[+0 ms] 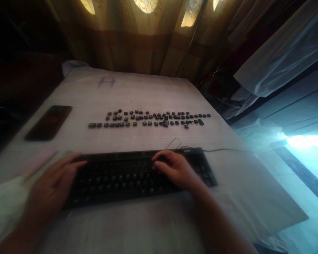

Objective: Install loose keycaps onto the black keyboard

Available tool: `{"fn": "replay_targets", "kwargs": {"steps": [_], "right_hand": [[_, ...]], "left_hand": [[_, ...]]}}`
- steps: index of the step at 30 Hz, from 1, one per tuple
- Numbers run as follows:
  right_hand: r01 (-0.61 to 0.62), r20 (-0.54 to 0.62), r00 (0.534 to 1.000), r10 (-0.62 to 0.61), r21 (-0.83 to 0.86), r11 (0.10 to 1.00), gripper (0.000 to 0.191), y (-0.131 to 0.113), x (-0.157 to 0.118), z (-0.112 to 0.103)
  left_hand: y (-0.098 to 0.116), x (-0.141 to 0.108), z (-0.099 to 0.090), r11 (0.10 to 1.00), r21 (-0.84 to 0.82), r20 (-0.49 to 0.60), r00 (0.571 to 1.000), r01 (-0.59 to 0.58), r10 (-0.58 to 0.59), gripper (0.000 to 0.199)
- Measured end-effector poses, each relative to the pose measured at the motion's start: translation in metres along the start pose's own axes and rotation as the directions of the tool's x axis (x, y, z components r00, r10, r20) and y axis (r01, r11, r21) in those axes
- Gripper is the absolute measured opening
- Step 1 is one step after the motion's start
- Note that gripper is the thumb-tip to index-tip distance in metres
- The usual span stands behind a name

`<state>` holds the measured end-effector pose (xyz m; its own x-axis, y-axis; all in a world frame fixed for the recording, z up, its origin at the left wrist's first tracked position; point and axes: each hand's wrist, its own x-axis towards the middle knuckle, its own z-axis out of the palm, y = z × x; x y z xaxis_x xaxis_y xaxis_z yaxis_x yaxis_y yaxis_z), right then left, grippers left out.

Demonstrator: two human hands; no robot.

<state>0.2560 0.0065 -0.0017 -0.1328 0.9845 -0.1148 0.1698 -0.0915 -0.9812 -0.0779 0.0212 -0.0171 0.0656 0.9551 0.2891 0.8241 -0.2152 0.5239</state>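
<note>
A black keyboard lies across the near part of the table, with many key sockets bare of caps. My left hand grips its left end, fingers over the top left corner. Above the keyboard's right-middle part, my right hand is closed in a pinch, fingertips down at the keys. A thin bent wire loop sticks up behind the right hand and appears held in it; its lower end is hidden. Beyond the keyboard, loose black keycaps lie in several rough rows.
A dark phone rests on the left of the white-covered table. Nearer are a blurred pinkish object and a pale cloth or bag. The keyboard cable runs right. Curtains hang behind.
</note>
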Motion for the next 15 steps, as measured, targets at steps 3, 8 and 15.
{"fn": "replay_targets", "kwargs": {"steps": [3,8,15], "right_hand": [[0.017,0.026,1.000,-0.016,-0.042,0.999,0.016,0.0012,-0.0002,0.0001],[0.053,0.027,0.998,-0.051,-0.075,0.996,0.016,0.0013,-0.0015,-0.0016],[0.139,0.028,0.990,-0.136,-0.201,0.970,0.012,-0.0010,-0.0037,-0.0074]], "left_hand": [[-0.0028,0.0014,0.0019,1.000,-0.003,-0.008,1.000,0.001,-0.001,0.043],[-0.0069,0.0016,0.0018,1.000,-0.006,-0.021,1.000,-0.017,0.016,0.044],[-0.0050,0.0031,0.0011,1.000,0.003,-0.016,1.000,-0.019,0.019,0.047]]}}
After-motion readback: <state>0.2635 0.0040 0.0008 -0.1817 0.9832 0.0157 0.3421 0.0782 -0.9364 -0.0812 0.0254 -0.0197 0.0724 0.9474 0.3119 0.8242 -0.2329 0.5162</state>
